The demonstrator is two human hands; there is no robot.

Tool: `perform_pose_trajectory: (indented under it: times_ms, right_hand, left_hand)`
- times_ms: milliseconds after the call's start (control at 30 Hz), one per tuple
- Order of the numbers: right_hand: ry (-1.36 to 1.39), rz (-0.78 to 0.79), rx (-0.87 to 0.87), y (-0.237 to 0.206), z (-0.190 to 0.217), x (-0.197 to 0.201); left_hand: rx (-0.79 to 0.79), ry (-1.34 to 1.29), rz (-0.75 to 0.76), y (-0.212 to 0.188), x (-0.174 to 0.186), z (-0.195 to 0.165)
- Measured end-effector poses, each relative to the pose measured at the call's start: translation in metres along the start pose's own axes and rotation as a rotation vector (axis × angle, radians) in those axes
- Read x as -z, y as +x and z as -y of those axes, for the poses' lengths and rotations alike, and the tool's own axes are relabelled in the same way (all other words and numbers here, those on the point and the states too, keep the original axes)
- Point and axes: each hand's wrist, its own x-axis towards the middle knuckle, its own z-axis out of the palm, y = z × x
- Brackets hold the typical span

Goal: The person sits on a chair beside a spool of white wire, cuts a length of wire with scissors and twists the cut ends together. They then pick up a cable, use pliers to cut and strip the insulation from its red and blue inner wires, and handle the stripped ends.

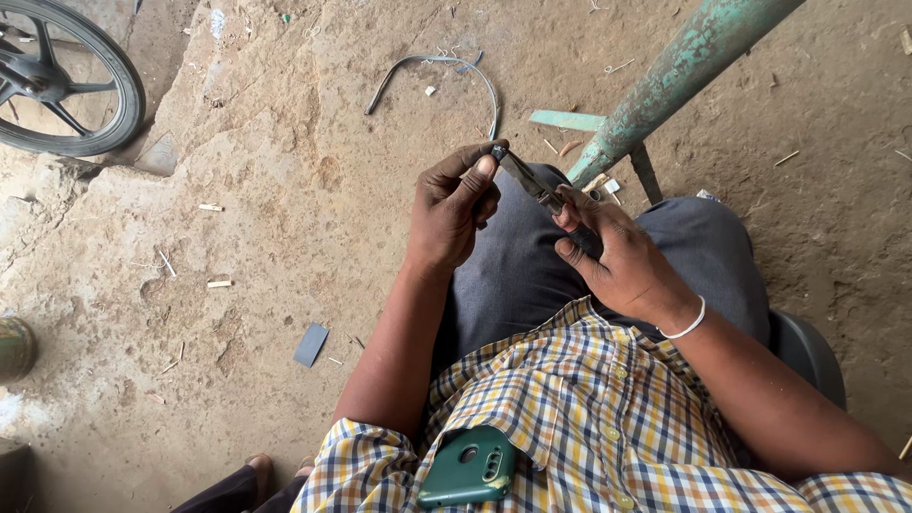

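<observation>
Hidden or unclear: your left hand (454,211) curls its fingers shut around something too small to make out; only a dark tip shows at the thumb, meeting the nose of the pliers (532,180). Your right hand (617,256) wraps closed around the pliers' handles, which the palm covers entirely. Whether the plier nose grips anything cannot be told. The dark seat (807,356) under you shows only as a curved edge at your right side. A spoked wheel (62,76) is cut off at the upper left corner, and a round greenish object (14,347) is cut off at the left edge.

Containers: your checked shirt's chest pocket (532,427) holds a green phone (470,467), its upper half sticking out.

Position: the pliers sit between both hands, above your grey-trousered knees (513,266), just beside the foot of a green-painted metal pole (665,81) that slants up to the right.

Surface: bare dusty earth floor (285,237), uneven, littered with small wood slivers. A bent grey wire (446,76) lies beyond your hands; a small flat grey scrap (311,344) lies near your left elbow. A white bangle (686,325) circles your right wrist.
</observation>
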Motion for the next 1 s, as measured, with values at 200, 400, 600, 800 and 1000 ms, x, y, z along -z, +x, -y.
perform_pose_trajectory:
  times_ms: [200,400,600,800,1000]
  right_hand:
    - [0.402,0.235,-0.093,-0.004,-0.025,-0.015]
    - [1.305,0.715,-0.397,-0.005,-0.015,-0.025]
    - [0.387,0.376,-0.177,0.012,0.004,-0.022]
    - [-0.017,0.135,-0.054,0.012,0.014,-0.004]
    - [-0.087,0.054,-0.014,0.015,0.021,0.003]
  left_hand:
    - [0.028,0.046,0.128,-0.002,0.008,-0.003]
    - [0.114,-0.345,0.213,-0.004,0.017,-0.004]
    - [0.17,-0.379,-0.048,0.004,0.022,0.003]
    - [0.139,-0.376,-0.038,0.008,0.022,0.007]
    - [0.07,-0.16,-0.095,0.006,0.016,0.002]
